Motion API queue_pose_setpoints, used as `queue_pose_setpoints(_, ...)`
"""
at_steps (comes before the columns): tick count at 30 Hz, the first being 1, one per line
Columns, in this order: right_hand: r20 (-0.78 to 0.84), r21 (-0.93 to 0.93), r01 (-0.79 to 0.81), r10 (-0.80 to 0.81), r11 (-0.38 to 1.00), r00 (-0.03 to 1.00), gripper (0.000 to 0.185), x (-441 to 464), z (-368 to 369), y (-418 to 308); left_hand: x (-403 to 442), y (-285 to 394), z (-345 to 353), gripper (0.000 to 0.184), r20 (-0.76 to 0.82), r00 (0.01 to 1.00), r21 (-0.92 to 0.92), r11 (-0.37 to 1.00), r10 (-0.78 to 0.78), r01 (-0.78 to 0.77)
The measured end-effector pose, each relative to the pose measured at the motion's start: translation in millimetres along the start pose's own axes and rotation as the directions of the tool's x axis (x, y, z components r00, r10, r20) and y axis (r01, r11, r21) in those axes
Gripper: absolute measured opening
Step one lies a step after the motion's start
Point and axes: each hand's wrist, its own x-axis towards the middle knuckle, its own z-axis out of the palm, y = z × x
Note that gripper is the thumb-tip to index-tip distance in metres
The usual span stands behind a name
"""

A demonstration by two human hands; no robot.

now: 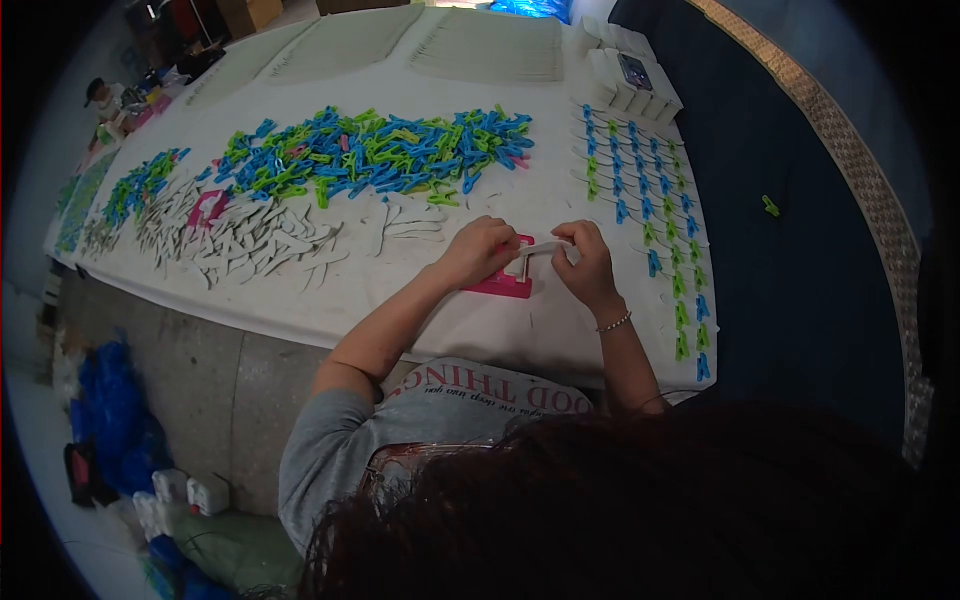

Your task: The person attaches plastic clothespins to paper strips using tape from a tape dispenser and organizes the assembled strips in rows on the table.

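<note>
A white strip [545, 248] stretches between my two hands above a pink frame [512, 284] on the white-covered table. My left hand [482, 252] is closed at the strip's left end, beside the frame. At the right end, my right hand [586, 262] pinches the strip between thumb and fingers. Blue and green clips [380, 150] lie heaped beyond my left hand. Nearer the table's left side is a pile of loose white strips [260, 238], with a second pink item [208, 208] on it. Rows of clips on thin white pieces [648, 190] line the table's right side.
Flat bundles of white pieces [490, 45] lie at the far side. A phone [634, 71] rests on white stacks [640, 98] at the back right. One green clip [770, 206] is on the dark surface at right. Another person [108, 100] is at the far left.
</note>
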Motion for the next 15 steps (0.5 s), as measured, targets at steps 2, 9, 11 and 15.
queue_pose_setpoints(2, -0.001, 0.124, -0.06, 0.06, 0.99, 0.998, 0.023, 4.6, 1.8, -1.6, 3.9, 0.8, 5.5, 0.01, -0.001, 1.0, -0.003, 1.0, 0.02, -0.02)
queue_pose_setpoints(9, 0.169, 0.661, -0.3, 0.253, 0.688, 0.952, 0.035, -0.6, 37.6, 10.6, -1.0, 10.5, 7.1, 0.012, -0.032, 0.968, -0.252, 0.94, -0.247, 0.232)
queue_pose_setpoints(11, 0.201, 0.656, -0.321, 0.251, 0.683, 0.947, 0.037, -4.4, 46.9, 16.9, -4.1, 7.8, 6.3, 0.014, -0.003, 0.963, -0.277, 0.926, -0.269, 0.258)
queue_pose_setpoints(15, 0.219, 0.498, -0.311, 0.23, 0.81, 0.948, 0.036, -4.8, 51.6, 15.3, -5.1, 7.2, -4.9, 0.027, -0.123, 0.98, -0.252, 0.96, -0.157, 0.122)
